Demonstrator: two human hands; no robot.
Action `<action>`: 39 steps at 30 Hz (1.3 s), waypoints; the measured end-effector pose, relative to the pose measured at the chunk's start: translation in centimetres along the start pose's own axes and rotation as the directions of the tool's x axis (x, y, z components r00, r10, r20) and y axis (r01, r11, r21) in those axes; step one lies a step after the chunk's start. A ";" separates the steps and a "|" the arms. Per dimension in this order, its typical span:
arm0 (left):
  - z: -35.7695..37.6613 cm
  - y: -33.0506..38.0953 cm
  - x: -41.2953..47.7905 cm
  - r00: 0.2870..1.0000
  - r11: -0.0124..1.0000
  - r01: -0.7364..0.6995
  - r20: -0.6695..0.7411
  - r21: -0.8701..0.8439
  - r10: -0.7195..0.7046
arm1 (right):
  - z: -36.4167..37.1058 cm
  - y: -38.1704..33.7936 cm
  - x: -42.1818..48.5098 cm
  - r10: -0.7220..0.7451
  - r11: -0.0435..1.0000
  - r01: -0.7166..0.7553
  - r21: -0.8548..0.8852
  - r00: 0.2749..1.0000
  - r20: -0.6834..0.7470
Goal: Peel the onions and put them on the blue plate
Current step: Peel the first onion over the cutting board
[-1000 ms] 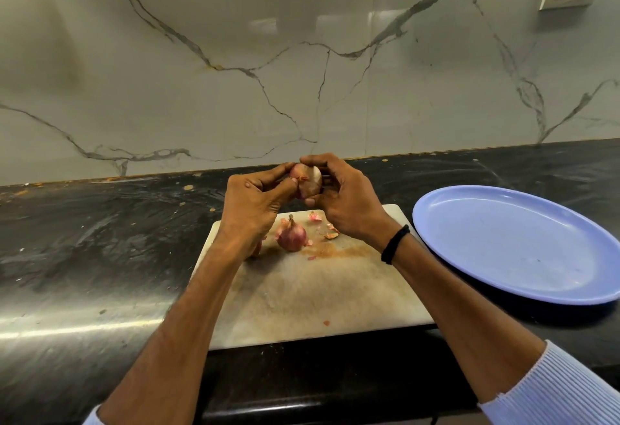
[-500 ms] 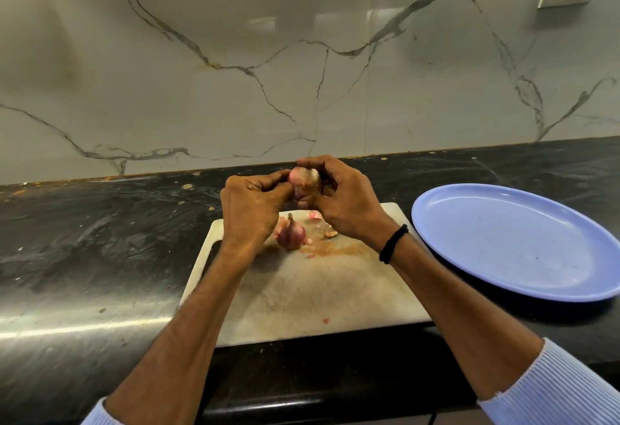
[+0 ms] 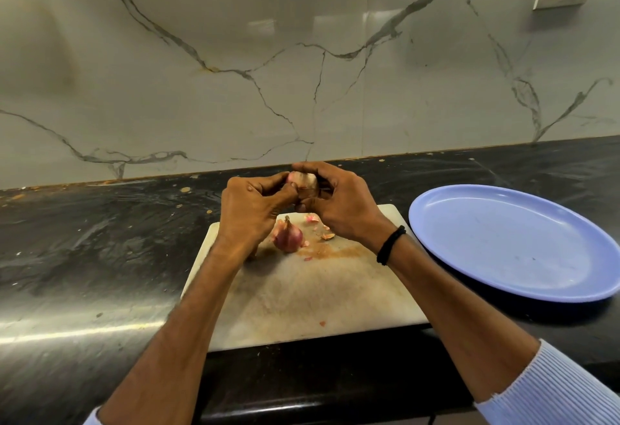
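The onion [image 3: 303, 181] is held pinched between the left hand [image 3: 250, 213] and the right hand [image 3: 342, 210], both curled round it, seemingly part-peeled, and should be stripped in small pulls directed away from the grip, the blue plate [image 3: 503, 240] lying to its right.

pale blue ribbed sleeves [image 3: 550, 391], black band [image 3: 390, 245] on right wrist

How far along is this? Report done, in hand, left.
Done: nothing plated; the blue plate is bare, and skin scraps lie on the cutting board. In hand: the left hand and right hand grip the held onion, seemingly partly peeled. Left: finish it, peel the skin-on onion on the board, plate both.
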State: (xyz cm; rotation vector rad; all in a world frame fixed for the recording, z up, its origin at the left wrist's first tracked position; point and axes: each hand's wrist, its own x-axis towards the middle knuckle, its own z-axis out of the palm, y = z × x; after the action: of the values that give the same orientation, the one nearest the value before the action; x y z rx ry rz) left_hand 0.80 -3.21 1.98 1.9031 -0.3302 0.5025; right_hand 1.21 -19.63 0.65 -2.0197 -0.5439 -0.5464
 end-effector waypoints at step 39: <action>-0.6 0.4 0.3 0.993 0.977 0.112 -0.025 -0.183 -0.119 | -0.4 -0.7 0.5 0.182 0.918 -0.170 0.359 0.983 0.002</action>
State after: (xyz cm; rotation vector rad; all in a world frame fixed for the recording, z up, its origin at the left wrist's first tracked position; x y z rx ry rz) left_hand 0.82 -2.74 2.64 1.7236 -0.2323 0.4140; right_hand 1.11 -19.56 1.58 -1.6876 -0.4031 -0.3402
